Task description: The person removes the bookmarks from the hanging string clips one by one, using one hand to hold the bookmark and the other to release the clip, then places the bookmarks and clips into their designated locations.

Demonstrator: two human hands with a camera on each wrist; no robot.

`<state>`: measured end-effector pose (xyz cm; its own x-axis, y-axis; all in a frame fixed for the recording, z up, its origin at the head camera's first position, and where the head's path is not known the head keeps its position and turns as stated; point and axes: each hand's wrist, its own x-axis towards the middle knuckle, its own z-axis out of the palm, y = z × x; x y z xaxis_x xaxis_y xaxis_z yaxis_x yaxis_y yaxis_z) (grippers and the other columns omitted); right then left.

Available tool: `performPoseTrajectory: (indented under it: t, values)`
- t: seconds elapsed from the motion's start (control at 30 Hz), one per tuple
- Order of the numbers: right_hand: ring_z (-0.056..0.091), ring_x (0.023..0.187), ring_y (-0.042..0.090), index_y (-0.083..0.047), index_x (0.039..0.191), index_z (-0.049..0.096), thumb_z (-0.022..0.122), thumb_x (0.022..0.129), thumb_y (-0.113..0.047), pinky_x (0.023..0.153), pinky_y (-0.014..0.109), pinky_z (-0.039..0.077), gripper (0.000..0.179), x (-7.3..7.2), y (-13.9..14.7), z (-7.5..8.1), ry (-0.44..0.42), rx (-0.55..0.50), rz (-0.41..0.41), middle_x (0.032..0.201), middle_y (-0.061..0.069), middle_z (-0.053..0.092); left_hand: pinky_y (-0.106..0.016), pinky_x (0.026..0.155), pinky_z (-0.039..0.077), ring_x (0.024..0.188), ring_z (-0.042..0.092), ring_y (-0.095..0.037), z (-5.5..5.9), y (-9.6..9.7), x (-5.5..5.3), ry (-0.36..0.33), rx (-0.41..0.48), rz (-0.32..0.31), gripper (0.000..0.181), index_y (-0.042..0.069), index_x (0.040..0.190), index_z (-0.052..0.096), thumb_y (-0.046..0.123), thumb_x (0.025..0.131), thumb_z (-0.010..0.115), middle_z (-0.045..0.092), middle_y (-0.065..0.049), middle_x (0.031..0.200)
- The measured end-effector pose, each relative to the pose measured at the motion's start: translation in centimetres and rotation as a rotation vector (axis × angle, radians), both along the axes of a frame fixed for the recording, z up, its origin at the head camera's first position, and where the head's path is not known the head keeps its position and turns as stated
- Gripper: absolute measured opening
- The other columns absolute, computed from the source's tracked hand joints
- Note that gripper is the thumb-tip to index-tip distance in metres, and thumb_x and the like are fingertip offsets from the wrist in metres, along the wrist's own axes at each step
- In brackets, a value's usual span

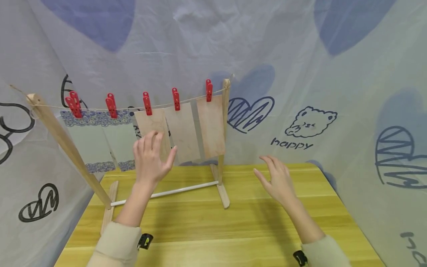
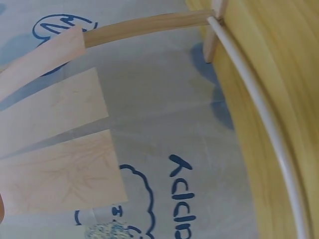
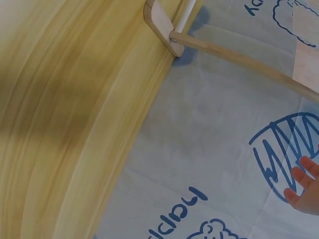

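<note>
In the head view, my left hand (image 1: 149, 159) is raised in front of the hanging papers with its fingers extended and thumb spread. It holds nothing; whether it touches the nearest beige paper (image 1: 181, 133) cannot be made out. My right hand (image 1: 277, 181) hovers over the table to the right of the rack, fingers loosely extended and nothing in them. Its fingertips (image 3: 301, 181) show at the edge of the right wrist view. Red clothespins (image 1: 147, 103) hold three beige sheets and two white sheets with blue patterned borders (image 1: 88, 142) on a string (image 1: 197, 99).
The string spans two wooden posts (image 1: 66, 142) joined low down by a white rod (image 1: 183, 190). Wooden feet (image 1: 221, 193) carry the rack on the yellow wood-grain table (image 1: 200, 230). A printed cloth (image 1: 300, 81) with hearts and a bear hangs behind.
</note>
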<state>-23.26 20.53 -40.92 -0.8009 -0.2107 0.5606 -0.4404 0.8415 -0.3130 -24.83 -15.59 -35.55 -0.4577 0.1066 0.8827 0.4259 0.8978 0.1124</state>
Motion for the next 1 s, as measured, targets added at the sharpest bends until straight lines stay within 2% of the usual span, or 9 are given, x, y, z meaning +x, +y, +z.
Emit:
performPoseTrajectory:
  t: [0.2,0.4,0.57,0.8,1.0]
  values:
    - [0.043,0.117,0.035,-0.007,0.129,0.046,0.055,0.089,-0.037,0.098,0.054,0.027,0.05,-0.5,-0.6,0.1,-0.005,-0.043,0.012,0.126,0.017,0.047,-0.049,0.084,0.028,0.095,0.04,-0.033,1.8,0.7,-0.7,0.088,0.019,-0.061,0.052,0.001,0.111,0.049,0.047,0.086,0.044,0.047,-0.017,0.112]
    - [0.042,0.117,0.034,-0.008,0.128,0.046,0.054,0.09,-0.038,0.098,0.054,0.027,0.05,-0.8,-1.3,0.4,-0.037,-0.068,0.021,0.126,0.016,0.047,-0.048,0.081,0.028,0.092,0.039,-0.033,3.6,1.4,-1.2,0.142,-0.029,-0.073,0.05,0.001,0.11,0.049,0.044,0.085,0.046,0.047,-0.018,0.111]
    - [0.043,0.116,0.033,-0.007,0.127,0.046,0.053,0.09,-0.038,0.098,0.054,0.027,0.047,-1.0,-1.8,0.5,-0.065,-0.085,0.037,0.124,0.015,0.048,-0.048,0.082,0.025,0.095,0.038,-0.032,4.9,1.9,-1.8,0.149,-0.09,-0.084,0.051,0.003,0.113,0.049,0.046,0.087,0.043,0.045,-0.016,0.113]
    - [0.043,0.115,0.033,-0.007,0.125,0.047,0.051,0.091,-0.039,0.098,0.053,0.027,0.047,-1.6,-2.4,0.3,-0.082,-0.091,0.039,0.123,0.015,0.048,-0.048,0.084,0.024,0.098,0.035,-0.031,6.4,2.6,-2.5,0.163,-0.152,-0.049,0.048,0.007,0.115,0.048,0.047,0.089,0.038,0.043,-0.014,0.117]
    - [0.045,0.113,0.032,-0.007,0.124,0.048,0.051,0.091,-0.04,0.097,0.053,0.029,0.047,-2.0,-2.9,0.1,-0.086,-0.094,0.041,0.122,0.015,0.049,-0.048,0.083,0.023,0.098,0.033,-0.031,7.9,3.2,-3.0,0.188,-0.22,-0.065,0.048,0.006,0.115,0.047,0.047,0.091,0.035,0.041,-0.014,0.117]
